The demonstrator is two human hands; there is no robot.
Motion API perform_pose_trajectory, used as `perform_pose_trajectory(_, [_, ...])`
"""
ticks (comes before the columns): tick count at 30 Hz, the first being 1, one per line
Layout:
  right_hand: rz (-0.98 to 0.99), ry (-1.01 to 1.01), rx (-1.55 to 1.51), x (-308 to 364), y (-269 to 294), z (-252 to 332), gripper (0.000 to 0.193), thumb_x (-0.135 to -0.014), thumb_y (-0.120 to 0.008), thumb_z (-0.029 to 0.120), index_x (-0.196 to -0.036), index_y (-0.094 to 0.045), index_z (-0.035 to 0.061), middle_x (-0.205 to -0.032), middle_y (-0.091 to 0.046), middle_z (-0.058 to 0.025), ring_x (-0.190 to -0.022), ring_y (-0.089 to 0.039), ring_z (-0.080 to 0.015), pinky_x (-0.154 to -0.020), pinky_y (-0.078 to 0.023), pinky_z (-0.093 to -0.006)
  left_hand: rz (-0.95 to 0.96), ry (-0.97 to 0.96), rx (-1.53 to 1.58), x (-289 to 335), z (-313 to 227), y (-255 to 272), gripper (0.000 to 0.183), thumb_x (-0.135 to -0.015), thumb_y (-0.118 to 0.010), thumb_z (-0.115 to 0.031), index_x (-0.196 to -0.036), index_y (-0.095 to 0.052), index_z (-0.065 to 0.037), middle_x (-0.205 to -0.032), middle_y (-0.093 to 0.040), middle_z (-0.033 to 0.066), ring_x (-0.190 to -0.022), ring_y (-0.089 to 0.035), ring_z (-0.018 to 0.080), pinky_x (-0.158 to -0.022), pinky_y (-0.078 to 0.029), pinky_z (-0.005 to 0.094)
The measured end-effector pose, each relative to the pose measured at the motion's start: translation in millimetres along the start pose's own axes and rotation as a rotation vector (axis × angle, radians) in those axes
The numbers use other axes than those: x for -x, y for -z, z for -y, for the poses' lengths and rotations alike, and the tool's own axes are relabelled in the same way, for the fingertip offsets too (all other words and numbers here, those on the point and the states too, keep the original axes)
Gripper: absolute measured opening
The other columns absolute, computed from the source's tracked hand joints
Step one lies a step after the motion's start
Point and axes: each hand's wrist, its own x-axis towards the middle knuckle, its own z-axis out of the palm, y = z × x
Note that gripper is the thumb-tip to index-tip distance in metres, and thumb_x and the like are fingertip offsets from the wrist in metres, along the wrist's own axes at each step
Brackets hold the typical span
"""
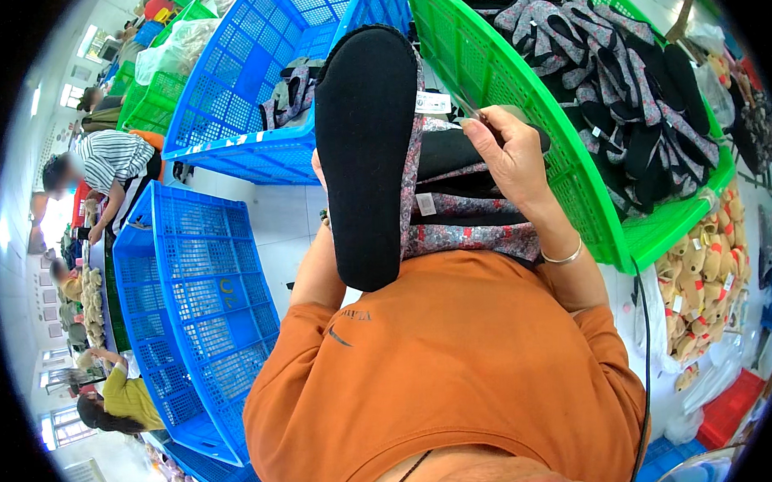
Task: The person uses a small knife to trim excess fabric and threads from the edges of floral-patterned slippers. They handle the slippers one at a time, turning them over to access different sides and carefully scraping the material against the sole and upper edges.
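Observation:
A slipper (370, 156) with a flat black sole and a grey-and-red patterned edge stands upright before me, sole facing me. My left hand (318, 169) grips it from behind; the sole hides most of the fingers. A small white label (433, 102) sticks out from the slipper's right side. Just right of that label, my right hand (506, 156) is closed, thumb and forefinger together, around a slim metal tool (469, 105) that looks like thread snips. More patterned slippers (466, 208) with black parts lie across my lap, under the right hand.
A green crate (526, 100) heaped with similar slippers (627, 88) stands at right. A blue crate (238, 153) ahead holds a few slippers; another blue crate (218, 306) is at left. Tan plush items (702, 272) are piled at far right. Other people (115, 165) work at far left.

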Motion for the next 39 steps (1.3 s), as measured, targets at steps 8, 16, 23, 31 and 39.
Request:
perform_pose_trajectory(8, [-0.075,-0.057,-0.292,-26.0,0.9,0.3,0.024,-0.086,-0.068,0.023,-0.086,-0.060,0.0006,-0.065,-0.049,0.0049,-0.057,-0.040,-0.0015,-0.051,-0.035,-0.0178,0.015,0.000,-0.157,6.4,-3.4,-18.8,0.043,-0.080,-0.050,-0.025,-0.112,-0.057,0.003,-0.110,-0.060,0.0204,-0.097,-0.060,0.0299,-0.090,-0.049,0.0418])
perform_pose_trajectory(16, [-0.028,0.044,-0.369,-45.4,-12.7,-6.8,0.016,-0.087,-0.066,0.016,-0.082,-0.059,0.0027,-0.066,-0.047,0.0082,-0.057,-0.038,0.0003,-0.050,-0.030,-0.0168,-0.001,0.009,-0.291,5.9,-2.9,-30.1,0.046,-0.085,-0.049,-0.030,-0.117,-0.054,0.001,-0.115,-0.057,0.0179,-0.101,-0.058,0.0265,-0.092,-0.047,0.0391])
perform_pose_trajectory(23, [-0.105,-0.147,-0.456,-24.7,-8.0,-25.9,0.027,-0.096,-0.053,0.025,-0.089,-0.059,-0.0007,-0.075,-0.057,-0.0008,-0.072,-0.051,-0.0074,-0.064,-0.041,-0.0234,0.009,0.050,-0.449,8.4,-4.1,-32.9,0.048,-0.089,-0.047,-0.035,-0.122,-0.051,0.000,-0.120,-0.055,0.0158,-0.106,-0.056,0.0235,-0.093,-0.045,0.0368])
perform_pose_trajectory(31, [0.095,0.148,-0.084,-13.7,-7.3,-24.9,0.037,-0.097,-0.046,0.034,-0.087,-0.053,-0.0003,-0.078,-0.046,-0.0140,-0.070,-0.047,-0.0276,-0.066,-0.040,-0.0337,0.047,0.107,-0.624,17.4,-10.2,-37.2,0.050,-0.094,-0.046,-0.040,-0.128,-0.048,-0.002,-0.124,-0.052,0.0134,-0.110,-0.053,0.0201,-0.095,-0.044,0.0341])
perform_pose_trajectory(39, [0.015,0.274,-0.050,-17.4,-14.6,-28.5,0.037,-0.097,-0.046,0.034,-0.086,-0.052,-0.0005,-0.075,-0.046,-0.0137,-0.066,-0.049,-0.0278,-0.062,-0.041,-0.0335,0.035,0.090,-0.489,22.2,-5.9,-36.4,0.049,-0.094,-0.047,-0.041,-0.125,-0.051,-0.003,-0.122,-0.054,0.0130,-0.108,-0.055,0.0204,-0.093,-0.045,0.0339])
